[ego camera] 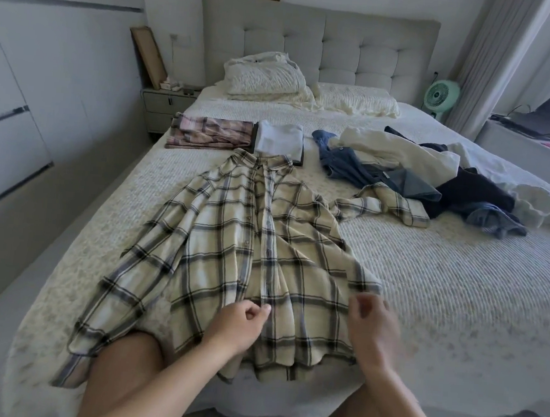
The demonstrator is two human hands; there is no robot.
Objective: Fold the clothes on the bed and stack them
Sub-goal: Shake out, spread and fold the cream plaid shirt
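I see a cream shirt (247,255) checked in black and grey, a folded pink-striped garment (210,134), a white folded top (279,138), blue denim (368,173), a mint-green fan (440,94).

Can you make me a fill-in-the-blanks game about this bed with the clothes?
1. The big shirt spread flat on the bed has a ____ pattern.
2. The white folded top lies to the ____ of the pink folded clothes.
3. The little fan beside the bed is ____.

Missing words: plaid; right; green
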